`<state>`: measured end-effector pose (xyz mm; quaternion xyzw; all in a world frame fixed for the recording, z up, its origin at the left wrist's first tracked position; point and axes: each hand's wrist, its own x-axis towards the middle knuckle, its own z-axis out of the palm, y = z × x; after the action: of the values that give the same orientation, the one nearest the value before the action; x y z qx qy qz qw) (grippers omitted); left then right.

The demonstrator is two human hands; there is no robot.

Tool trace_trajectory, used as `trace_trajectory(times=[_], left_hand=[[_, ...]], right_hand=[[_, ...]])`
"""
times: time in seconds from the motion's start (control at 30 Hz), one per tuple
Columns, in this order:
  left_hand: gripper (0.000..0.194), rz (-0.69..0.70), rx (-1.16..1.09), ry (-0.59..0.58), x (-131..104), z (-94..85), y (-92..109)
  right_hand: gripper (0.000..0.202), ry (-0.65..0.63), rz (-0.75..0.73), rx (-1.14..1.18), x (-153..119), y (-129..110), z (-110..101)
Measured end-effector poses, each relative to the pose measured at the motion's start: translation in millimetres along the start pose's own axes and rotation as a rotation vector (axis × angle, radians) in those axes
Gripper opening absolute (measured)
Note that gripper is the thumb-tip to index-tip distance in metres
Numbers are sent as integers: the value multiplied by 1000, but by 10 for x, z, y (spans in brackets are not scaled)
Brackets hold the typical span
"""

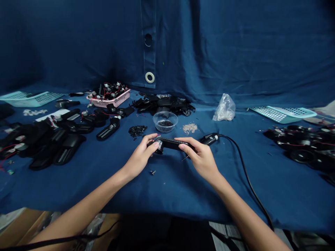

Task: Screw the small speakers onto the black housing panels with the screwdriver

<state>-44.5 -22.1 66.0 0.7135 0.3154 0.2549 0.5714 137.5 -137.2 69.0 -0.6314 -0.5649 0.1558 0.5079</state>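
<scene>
A black plastic housing is held level between both hands above the blue cloth. My left hand pinches its left end, where a rounded, shiny part and a bit of red show. Closed on the right end is my right hand, thumb in front and fingers along the top. Just beyond my right hand lies a black corded tool, its thin tip showing below the housing. A few tiny metal pieces rest on the cloth below my left hand.
Behind the hands stand a clear bowl, black small parts and silver screws. Black housings lie left, a pink basket behind them. A plastic bag, dark assemblies and a cable are right.
</scene>
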Motion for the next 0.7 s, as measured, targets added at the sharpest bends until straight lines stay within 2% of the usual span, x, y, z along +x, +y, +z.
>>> trace_trajectory(times=[0.2,0.27,0.33,0.4,0.47,0.5,0.57,0.63,0.7], left_hand=[[50,117,22,50,146,-228,-123],[50,166,88,131,223,-370,-147],[51,228,190,261,348,-597,-158],[51,296,307,438,547,-941,-166],[49,340,414,670,819,-1403,-169],[49,328,448,804,976,-1665,-166],[54,194,470,1067,1306,-2196,-144],[58,99,441,1189,1629,-2668,-104],[63,38,420,1240,1925,-3025,-63]], right_hand=[[36,-53,51,-2,94,184,71],[38,-23,78,4,85,243,62],[35,-3,102,10,58,282,33],[30,3,124,0,23,297,-4],[27,0,140,-23,-8,296,-32],[25,-2,147,-35,-19,293,-41],[24,-5,154,-51,-31,289,-47],[22,1,158,-70,-32,294,-46],[21,12,163,-90,-26,309,-47]])
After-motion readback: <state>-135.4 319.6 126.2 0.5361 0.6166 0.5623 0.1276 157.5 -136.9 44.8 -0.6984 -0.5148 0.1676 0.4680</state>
